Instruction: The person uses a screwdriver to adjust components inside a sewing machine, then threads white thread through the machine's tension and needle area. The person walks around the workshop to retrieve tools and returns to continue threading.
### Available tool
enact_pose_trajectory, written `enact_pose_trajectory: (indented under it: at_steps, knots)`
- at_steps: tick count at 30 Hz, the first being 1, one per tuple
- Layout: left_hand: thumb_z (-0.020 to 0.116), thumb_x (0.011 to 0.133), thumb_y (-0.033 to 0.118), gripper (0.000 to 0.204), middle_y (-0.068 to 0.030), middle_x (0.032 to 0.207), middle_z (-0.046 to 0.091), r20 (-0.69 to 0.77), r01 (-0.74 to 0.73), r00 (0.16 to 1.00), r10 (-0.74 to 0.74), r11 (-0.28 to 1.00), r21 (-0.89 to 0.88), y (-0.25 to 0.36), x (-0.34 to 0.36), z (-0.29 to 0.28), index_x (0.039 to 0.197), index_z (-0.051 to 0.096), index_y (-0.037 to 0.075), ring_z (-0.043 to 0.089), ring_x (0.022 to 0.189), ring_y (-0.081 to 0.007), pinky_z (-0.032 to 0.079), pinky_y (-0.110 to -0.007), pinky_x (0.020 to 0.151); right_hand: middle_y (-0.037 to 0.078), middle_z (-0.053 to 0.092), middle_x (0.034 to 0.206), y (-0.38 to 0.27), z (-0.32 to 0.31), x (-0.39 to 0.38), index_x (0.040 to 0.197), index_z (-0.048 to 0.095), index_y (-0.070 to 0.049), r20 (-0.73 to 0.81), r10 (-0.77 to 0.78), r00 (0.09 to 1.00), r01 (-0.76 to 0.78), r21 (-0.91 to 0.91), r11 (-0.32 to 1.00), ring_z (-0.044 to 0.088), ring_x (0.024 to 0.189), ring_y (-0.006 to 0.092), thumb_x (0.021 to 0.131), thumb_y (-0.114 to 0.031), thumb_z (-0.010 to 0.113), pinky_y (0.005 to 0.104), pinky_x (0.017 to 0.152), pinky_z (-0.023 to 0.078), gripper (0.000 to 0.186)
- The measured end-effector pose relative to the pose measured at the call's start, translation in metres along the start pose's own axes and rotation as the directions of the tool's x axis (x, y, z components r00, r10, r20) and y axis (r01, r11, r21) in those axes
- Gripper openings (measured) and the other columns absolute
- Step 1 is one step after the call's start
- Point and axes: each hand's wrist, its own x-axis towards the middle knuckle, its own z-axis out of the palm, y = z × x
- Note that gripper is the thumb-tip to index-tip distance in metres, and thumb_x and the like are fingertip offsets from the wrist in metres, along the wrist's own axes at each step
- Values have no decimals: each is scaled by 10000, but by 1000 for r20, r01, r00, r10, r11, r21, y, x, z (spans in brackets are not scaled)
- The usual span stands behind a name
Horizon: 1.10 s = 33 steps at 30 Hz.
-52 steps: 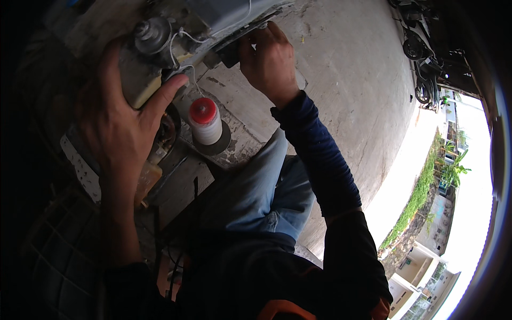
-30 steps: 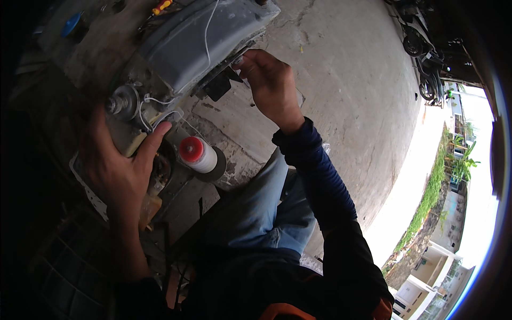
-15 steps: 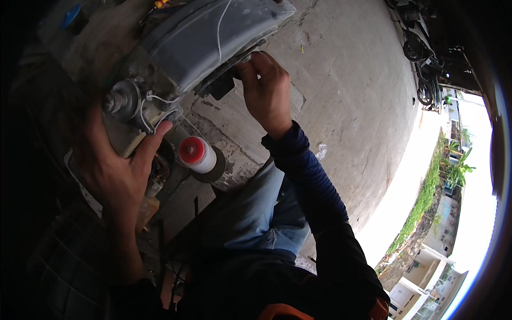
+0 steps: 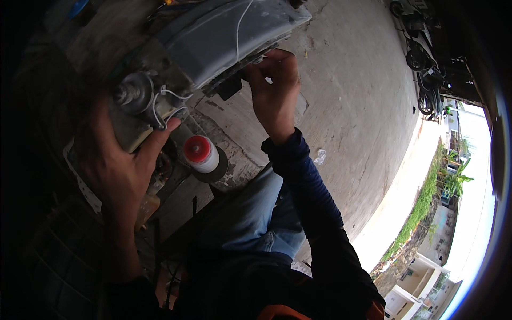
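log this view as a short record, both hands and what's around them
left hand: thumb spread wide, against the machine body
right hand: fingers bent at the lower edge of the grey casing; anything pinched is unclear
spool: white, red top, on a dark round base
thread: white, across the casing
background: parked motorbikes

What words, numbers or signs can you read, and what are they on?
None can be read.
Red-topped thread spool: I see no writing.
Grey casing: I see no writing.
Motorbikes and buildings at the right: too small and blurred to tell.
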Motion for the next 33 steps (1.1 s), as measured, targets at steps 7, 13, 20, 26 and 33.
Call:
enact_pose_trajectory:
  at_steps: [7, 13, 20, 26, 33]
  knots:
    - [799, 689, 462, 773, -187, 1074, 619, 45, 65, 997, -66, 998, 11, -1, -2, 0, 1224, 497, -7, 621, 969, -332, 489, -415, 805, 80, 674, 809, 14, 1, -4, 894, 627, -21, -33, -57, 998, 56, -34, 998, 625, 697, 154, 778, -35, 708, 273, 671, 493, 142]
    - [800, 696, 445, 760, -182, 1069, 621, 20, 39, 999, -39, 999, 13, -2, -3, 1, 1216, 499, -21, 620, 975, -327, 492, -413, 808, 53, 662, 761, 14, 0, -3, 865, 572, -19, 18, -184, 983, 184, -75, 980, 623, 723, 95, 820, 2, 678, 223, 659, 483, 117]
    - [809, 696, 417, 730, -178, 1077, 616, 46, 64, 997, -63, 998, -5, -3, -3, 1, 1196, 515, -25, 611, 989, -313, 484, -410, 830, 51, 666, 762, 12, 0, -4, 840, 592, -34, 21, -200, 980, 201, -113, 973, 611, 717, 88, 806, 7, 680, 230, 661, 474, 103]
    - [815, 634, 494, 859, -152, 1100, 610, 55, 53, 997, -56, 997, 59, -4, -4, 0, 1256, 486, 1, 620, 986, -309, 510, -403, 815, 90, 634, 723, 7, 0, 0, 793, 619, -59, 74, -436, 897, 440, -247, 863, 595, 631, 277, 704, 52, 643, 350, 587, 482, 145]
    - [806, 652, 488, 833, -164, 1094, 616, 22, 30, 999, -31, 999, 37, -2, -2, 1, 1241, 494, -11, 626, 978, -318, 510, -409, 803, 103, 639, 721, 6, -2, 0, 755, 597, -41, 117, -460, 880, 470, -342, 814, 631, 657, 236, 727, 29, 651, 306, 599, 488, 93]
